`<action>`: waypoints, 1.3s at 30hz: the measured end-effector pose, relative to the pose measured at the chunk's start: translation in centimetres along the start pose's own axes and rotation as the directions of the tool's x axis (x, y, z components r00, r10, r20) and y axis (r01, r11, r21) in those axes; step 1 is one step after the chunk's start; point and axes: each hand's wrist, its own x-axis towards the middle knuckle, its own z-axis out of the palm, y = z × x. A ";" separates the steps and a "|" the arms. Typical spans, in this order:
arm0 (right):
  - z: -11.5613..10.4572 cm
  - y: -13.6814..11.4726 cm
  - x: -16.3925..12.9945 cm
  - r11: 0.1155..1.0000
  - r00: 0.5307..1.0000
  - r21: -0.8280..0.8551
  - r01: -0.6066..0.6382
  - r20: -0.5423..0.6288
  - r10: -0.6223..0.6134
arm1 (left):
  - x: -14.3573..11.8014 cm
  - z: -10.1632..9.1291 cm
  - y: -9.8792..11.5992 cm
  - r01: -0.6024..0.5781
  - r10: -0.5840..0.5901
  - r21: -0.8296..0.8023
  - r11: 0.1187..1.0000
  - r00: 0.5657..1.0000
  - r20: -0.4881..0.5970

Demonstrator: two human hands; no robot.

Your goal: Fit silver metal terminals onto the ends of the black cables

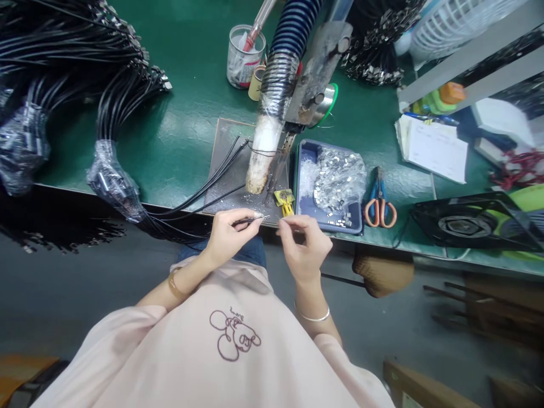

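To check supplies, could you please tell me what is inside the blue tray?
In the tray: a clear bag of small shiny pieces, plus loose pieces. The bag covers what's beneath.

Black fan (pixel 463 224): on the green worktop (pixel 191 73), right
Papers (pixel 437 150): white, beyond the fan
Cup (pixel 238 71): far side

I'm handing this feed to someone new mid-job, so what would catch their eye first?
Probably the thick ribbed hose, hanging at top centre with its stained, whitish end over the grey board. Next, the bundles of black cables filling the left side of the green bench. Then, at the bench's front edge, the left hand holding a cable end, the right hand close beside it.
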 end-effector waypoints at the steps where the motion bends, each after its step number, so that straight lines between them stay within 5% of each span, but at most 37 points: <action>1: 0.2 0.0 0.1 0.999 0.999 0.007 0.037 0.022 -0.037 | 0.2 0.0 0.0 0.042 -0.042 -0.029 0.999 0.999 0.014; 12: 1.8 0.5 0.6 0.997 0.999 0.062 0.051 -0.011 -0.050 | 2.3 0.0 0.1 0.181 -0.178 -0.098 0.979 0.983 0.045; 21: 1.8 0.3 1.1 0.998 0.999 0.037 0.041 0.009 -0.041 | 2.5 0.2 0.6 0.175 -0.175 -0.080 0.981 0.985 0.009; 32: 1.2 0.3 0.8 0.995 0.992 0.022 0.099 0.076 -0.101 | 2.3 -0.3 0.6 0.217 -0.210 -0.058 0.974 0.972 0.102; 37: -0.5 0.4 0.3 0.997 0.994 0.076 -0.030 0.111 0.021 | 1.7 -0.6 0.7 0.125 -0.138 0.066 0.990 0.956 0.260; 39: -1.7 0.4 -0.2 0.995 0.996 0.063 -0.081 -0.033 0.083 | 1.2 -0.9 0.7 0.039 -0.096 0.147 0.988 0.910 0.404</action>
